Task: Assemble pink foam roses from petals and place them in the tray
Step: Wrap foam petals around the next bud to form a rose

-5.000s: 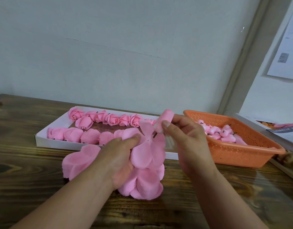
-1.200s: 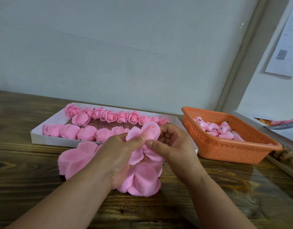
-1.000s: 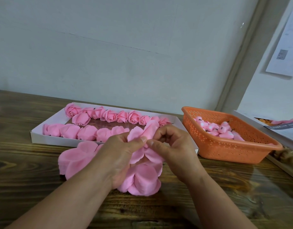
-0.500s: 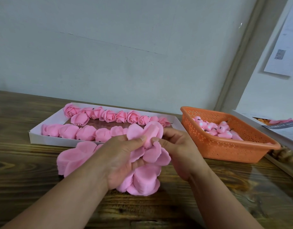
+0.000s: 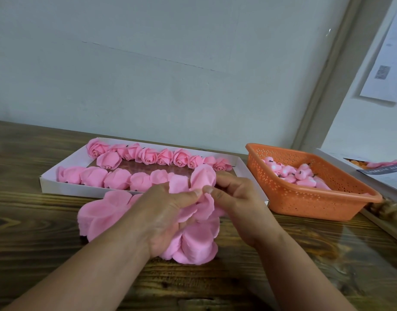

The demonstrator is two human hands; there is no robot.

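Note:
My left hand [image 5: 165, 212] grips a stack of pink foam petals [image 5: 193, 241] on the wooden table, thumb pressed against the petals at the top. My right hand [image 5: 235, 198] pinches the half-wrapped rose [image 5: 203, 179] just above that stack, fingers curled round its base. Petals fan out between both thumbs. Behind the hands lies the white tray [image 5: 58, 187] with two rows of finished pink roses [image 5: 148, 156]. A second pile of petals [image 5: 99, 214] lies left of my left hand.
An orange perforated basket [image 5: 305, 198] holding small pink bud cores stands at the right. Beyond it, papers and a pink item lie on a ledge [image 5: 377, 167]. A pale wall rises right behind the tray. Bare wooden table [image 5: 36, 254] stretches in front and to the left.
Five seconds ago my right hand held a bud core apart from the petals; now it is down at the stack with petals wrapped round the core. In the last second the fingers shifted slightly.

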